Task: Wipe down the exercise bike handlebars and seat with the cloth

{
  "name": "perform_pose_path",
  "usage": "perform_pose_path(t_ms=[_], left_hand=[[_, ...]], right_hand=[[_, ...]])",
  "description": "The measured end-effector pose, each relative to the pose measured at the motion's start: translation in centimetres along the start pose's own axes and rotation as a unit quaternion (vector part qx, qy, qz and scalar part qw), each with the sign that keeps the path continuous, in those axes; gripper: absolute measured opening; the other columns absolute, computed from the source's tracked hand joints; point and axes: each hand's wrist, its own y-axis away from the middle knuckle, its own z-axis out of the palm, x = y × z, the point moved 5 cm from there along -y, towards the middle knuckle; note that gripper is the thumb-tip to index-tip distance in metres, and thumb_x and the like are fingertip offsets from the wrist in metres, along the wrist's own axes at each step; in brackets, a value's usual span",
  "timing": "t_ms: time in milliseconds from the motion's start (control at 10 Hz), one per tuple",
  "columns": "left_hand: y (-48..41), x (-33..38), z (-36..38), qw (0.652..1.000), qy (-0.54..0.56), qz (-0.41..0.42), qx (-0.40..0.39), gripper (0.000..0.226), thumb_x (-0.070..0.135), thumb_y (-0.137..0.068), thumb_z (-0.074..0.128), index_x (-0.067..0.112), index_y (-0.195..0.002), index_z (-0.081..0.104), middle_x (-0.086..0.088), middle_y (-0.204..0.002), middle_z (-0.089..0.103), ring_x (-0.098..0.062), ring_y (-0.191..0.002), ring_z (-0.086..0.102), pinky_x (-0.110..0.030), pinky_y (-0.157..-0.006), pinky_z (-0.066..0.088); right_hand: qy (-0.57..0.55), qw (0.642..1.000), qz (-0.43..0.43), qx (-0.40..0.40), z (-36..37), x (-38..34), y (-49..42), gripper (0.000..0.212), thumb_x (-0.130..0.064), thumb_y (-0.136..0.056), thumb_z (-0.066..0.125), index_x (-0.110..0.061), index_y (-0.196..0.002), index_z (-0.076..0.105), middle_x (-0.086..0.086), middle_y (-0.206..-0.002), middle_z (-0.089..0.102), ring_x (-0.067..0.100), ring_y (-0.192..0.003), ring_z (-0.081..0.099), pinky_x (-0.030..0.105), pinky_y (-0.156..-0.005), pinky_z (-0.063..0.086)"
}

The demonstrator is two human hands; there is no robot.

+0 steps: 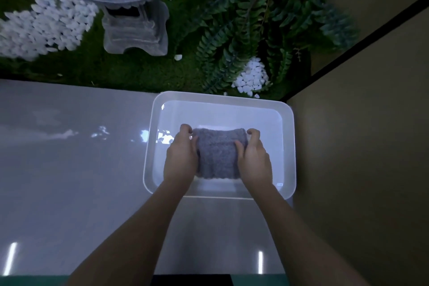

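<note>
Two hands hold a grey cloth [218, 155] inside a white plastic tub [220, 96]. The cloth is folded into a thick, fuzzy block and lies over the middle of the tub, a little nearer its near edge than its far one. Whether it rests on the bottom or is lifted just off it cannot be told.

The left hand [182, 158] grips the cloth's left side, its fingers [185, 129] curled over the far left corner. The right hand [254, 158] grips the right side: its fingers [254, 133] curl round the far right corner and its thumb [240, 146] presses down on the top face. Both bare forearms reach in over the tub's near edge.

The tub stands on a glossy white surface [69, 169], at its far right corner. Its right edge lies just beside a beige wall [359, 169] and its far edge close to a garden bed. A black strip [348, 49] runs along the wall.

In the bed, beyond the surface's far edge, a grey stone lantern [134, 18] stands on green moss [104, 65]. White pebbles [46, 25] spread out to the lantern's left, and a smaller heap lies near the tub's far right corner. Dark ferns [243, 30] fill the bed's right side, between the lantern and the wall.
</note>
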Motion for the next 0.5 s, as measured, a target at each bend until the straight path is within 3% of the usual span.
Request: perform_pose_path(t_ms=[100, 200, 300, 400, 500], left_hand=[[1.2, 0.9, -0.6, 0.986, -0.104, 0.128, 0.033, 0.024, 0.019, -0.092, 0.058, 0.012, -0.115, 0.052, -0.008, -0.116, 0.057, -0.031, -0.095, 0.060, -0.038, -0.074, 0.047], [2.9, 1.5, 0.8, 0.903, -0.282, 0.325, -0.004, 0.062, 0.037, -0.086, 0.064, 0.007, -0.137, 0.048, -0.010, -0.145, 0.045, -0.032, -0.130, 0.047, -0.043, -0.100, 0.044], [2.4, -0.1, 1.4, 0.877, -0.349, 0.320, -0.077, 0.084, 0.061, -0.088, 0.047, 0.010, -0.149, 0.022, -0.005, -0.157, 0.019, -0.030, -0.145, 0.016, -0.046, -0.116, 0.022], [1.5, -0.5, 1.5, 0.857, -0.400, 0.305, -0.113, 0.094, 0.073, -0.084, 0.037, 0.017, -0.150, -0.001, -0.001, -0.159, -0.002, -0.029, -0.147, 0.003, -0.048, -0.118, 0.007], [0.9, -0.4, 1.1, 0.836, -0.454, 0.268, -0.149, 0.101, 0.081, -0.079, 0.022, 0.020, -0.139, -0.032, 0.000, -0.148, -0.035, -0.024, -0.145, -0.021, -0.046, -0.116, -0.011]], right_hand=[[0.073, 0.993, -0.065, 0.068, -0.9, -0.2, 1.2, 0.045, -0.033, -0.096, 0.050, -0.016, -0.137, 0.041, 0.010, -0.129, 0.054, 0.029, -0.111, 0.055, 0.041, -0.086, 0.046], [0.193, 0.952, -0.234, 0.051, -0.4, -1.1, 2.3, 0.059, -0.032, -0.091, 0.059, -0.014, -0.143, 0.039, 0.009, -0.149, 0.040, 0.028, -0.136, 0.040, 0.045, -0.102, 0.039], [0.259, 0.921, -0.272, -0.103, 1.1, 1.1, 1.6, 0.078, -0.055, -0.095, 0.038, -0.018, -0.152, -0.002, -0.003, -0.157, -0.014, 0.019, -0.147, -0.009, 0.047, -0.118, 0.005], [0.316, 0.902, -0.259, -0.140, 1.3, 2.3, 0.8, 0.089, -0.070, -0.089, 0.022, -0.019, -0.145, -0.024, -0.006, -0.149, -0.033, 0.019, -0.143, -0.025, 0.046, -0.116, -0.012], [0.316, 0.910, -0.230, -0.135, 0.7, 1.8, 1.1, 0.101, -0.077, -0.083, 0.026, -0.015, -0.147, -0.022, -0.001, -0.150, -0.034, 0.020, -0.141, -0.029, 0.048, -0.115, -0.013]])
